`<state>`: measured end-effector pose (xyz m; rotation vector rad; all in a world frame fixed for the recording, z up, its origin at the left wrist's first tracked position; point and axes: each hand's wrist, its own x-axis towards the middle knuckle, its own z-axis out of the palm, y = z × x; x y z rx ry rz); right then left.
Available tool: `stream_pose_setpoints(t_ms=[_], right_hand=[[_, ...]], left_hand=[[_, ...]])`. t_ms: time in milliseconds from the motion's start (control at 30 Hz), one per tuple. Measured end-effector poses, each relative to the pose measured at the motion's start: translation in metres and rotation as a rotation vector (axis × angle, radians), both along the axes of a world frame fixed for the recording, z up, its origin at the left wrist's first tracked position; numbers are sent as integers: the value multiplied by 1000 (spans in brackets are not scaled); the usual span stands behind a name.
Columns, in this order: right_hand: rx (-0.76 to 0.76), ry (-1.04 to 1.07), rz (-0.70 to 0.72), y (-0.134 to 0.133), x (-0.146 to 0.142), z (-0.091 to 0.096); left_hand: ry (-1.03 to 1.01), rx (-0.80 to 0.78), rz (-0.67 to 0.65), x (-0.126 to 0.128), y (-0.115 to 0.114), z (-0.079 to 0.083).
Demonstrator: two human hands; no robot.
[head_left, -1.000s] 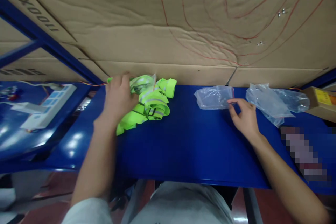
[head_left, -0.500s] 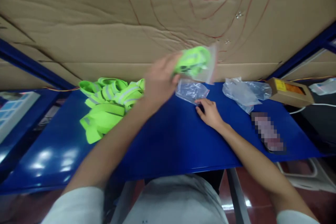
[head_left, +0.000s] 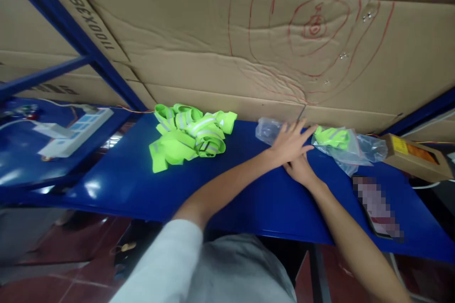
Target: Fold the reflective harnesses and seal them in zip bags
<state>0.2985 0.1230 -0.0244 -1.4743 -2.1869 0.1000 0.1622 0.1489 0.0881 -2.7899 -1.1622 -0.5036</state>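
Note:
My left hand [head_left: 290,141] reaches across to the right with its fingers spread and holds nothing; it lies over my right hand [head_left: 302,170], just left of a bagged neon-green strap [head_left: 334,137] resting on a heap of clear plastic bags [head_left: 359,149]. An empty clear bag [head_left: 268,129] lies under my left fingertips. My right hand rests on the blue table [head_left: 227,184] beneath the left hand, so its fingers are hidden. A pile of loose neon-green reflective straps [head_left: 186,135] sits at the table's back left.
Cardboard sheets [head_left: 227,52] with red scrawls wall off the back. A small brown carton [head_left: 415,154] stands at the far right, a flat blurred object [head_left: 378,206] lies near the front right edge. A white power strip [head_left: 76,130] lies on the neighbouring blue table, left.
My left hand carried the bagged strap from the pile to the right, set it on the clear bags and let go. My right hand stayed by the empty bag.

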Motion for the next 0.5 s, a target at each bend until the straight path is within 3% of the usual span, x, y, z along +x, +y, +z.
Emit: stream_pose_setpoints(t_ms=[100,167,233,300,400,500], right_hand=[[-6,-4,-40,-5,-2,5],[28,7,-116,-5,1,9],[83,28,-217,-3,7,13],[128,54,-298,0,14,14],[177,68,-365,2,18,13],[244,60,-413,1,14,11]], left_hand=[[-38,51,66,-105,2,-4],[-89,116,259,-188,-5,-12],[-104,97,456,-265,-25,-29],[-70,-12,563,-322,-51,-51],[-17,-137,592,-359,-87,-84],[-120,-116,637,-356,-100,-102]])
